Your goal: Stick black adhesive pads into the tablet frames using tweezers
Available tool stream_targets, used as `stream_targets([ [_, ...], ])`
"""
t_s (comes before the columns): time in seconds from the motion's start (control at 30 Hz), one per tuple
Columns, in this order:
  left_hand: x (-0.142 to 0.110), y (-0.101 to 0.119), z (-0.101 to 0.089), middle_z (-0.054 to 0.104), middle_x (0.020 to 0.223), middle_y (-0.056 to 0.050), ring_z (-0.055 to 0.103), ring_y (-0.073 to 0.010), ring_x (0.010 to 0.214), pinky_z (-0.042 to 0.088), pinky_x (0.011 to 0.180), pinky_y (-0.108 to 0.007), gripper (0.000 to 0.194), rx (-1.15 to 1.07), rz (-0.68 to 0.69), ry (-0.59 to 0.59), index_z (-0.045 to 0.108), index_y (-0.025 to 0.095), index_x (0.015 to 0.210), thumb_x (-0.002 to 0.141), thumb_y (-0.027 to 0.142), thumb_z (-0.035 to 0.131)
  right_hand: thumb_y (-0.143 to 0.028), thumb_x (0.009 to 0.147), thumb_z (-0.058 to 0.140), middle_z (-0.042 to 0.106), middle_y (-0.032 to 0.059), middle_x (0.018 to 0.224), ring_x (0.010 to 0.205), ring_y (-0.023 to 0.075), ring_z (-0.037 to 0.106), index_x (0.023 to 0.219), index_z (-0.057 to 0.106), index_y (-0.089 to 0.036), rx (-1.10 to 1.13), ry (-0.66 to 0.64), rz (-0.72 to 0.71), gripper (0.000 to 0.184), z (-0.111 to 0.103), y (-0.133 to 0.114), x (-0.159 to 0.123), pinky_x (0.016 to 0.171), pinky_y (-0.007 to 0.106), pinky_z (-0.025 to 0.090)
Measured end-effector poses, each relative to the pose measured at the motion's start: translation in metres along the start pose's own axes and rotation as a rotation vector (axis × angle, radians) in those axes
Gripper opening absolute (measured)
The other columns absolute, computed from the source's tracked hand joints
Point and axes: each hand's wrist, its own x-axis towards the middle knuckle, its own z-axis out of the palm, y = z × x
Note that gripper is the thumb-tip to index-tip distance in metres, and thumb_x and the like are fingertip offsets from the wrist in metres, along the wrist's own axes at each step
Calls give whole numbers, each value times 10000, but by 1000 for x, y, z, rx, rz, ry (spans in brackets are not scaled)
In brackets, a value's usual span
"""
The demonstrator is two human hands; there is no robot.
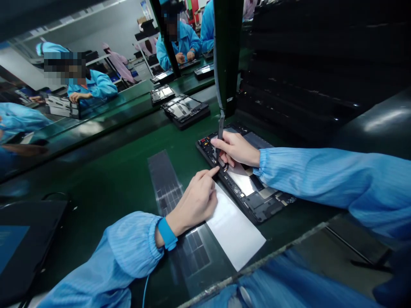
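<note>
An opened tablet (257, 209) lies on the green bench with its inner parts showing. My right hand (236, 147) is closed around slim dark tweezers (220, 128), held nearly upright. Their tip points down at the tablet's near left edge, by a small dark cable. My left hand (195, 199) reaches to the same spot. Its index finger is stretched out and touches the tablet's edge near the tip, while the other fingers are loosely bent and hold nothing visible. A white paper sheet (236, 231) lies beside the tablet, partly beneath my left hand.
Clear film strips with dark rectangles (165, 179) lie under my left forearm. Further back are more opened tablets (184, 109). A dark device with a blue screen (13, 244) stands at left. A green post (227, 55) rises behind the tablet. Co-workers (93, 87) sit across the line.
</note>
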Motion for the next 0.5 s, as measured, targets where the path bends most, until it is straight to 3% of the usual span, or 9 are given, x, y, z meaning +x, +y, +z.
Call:
stream_targets([
  [0.17, -1, 14, 7, 531, 782, -64, 479, -203, 965, 490, 771, -322, 169, -155, -123, 14, 435, 173, 867, 747, 56, 419, -384, 884, 449, 492, -54, 403, 261, 70, 430, 741, 405, -170, -11, 8, -1, 261, 3, 3, -1, 268, 158, 301],
  [0.33, -3, 38, 2, 555, 829, -62, 519, -185, 986, 457, 866, -300, 101, -243, -186, -30, 423, 190, 760, 746, 93, 449, -388, 874, 452, 497, -35, 420, 279, 88, 439, 718, 443, -160, -22, -8, 65, 276, -7, -6, 6, 293, 188, 332],
  [0.4, 5, 34, -4, 574, 784, -46, 575, -168, 912, 471, 779, -255, 78, -263, -235, -35, 419, 191, 717, 772, 153, 459, -378, 871, 453, 545, 8, 485, 348, 105, 504, 667, 469, -145, -149, -14, 91, 310, -23, -14, 11, 357, 205, 392],
  [0.5, 32, 5, -17, 558, 581, -2, 584, -139, 605, 404, 543, -219, 237, -123, -420, 60, 406, 193, 616, 816, 316, 443, -365, 879, 420, 632, 129, 679, 642, 212, 641, 658, 546, -105, -592, 110, 89, 364, -51, -23, 13, 610, 298, 494],
])
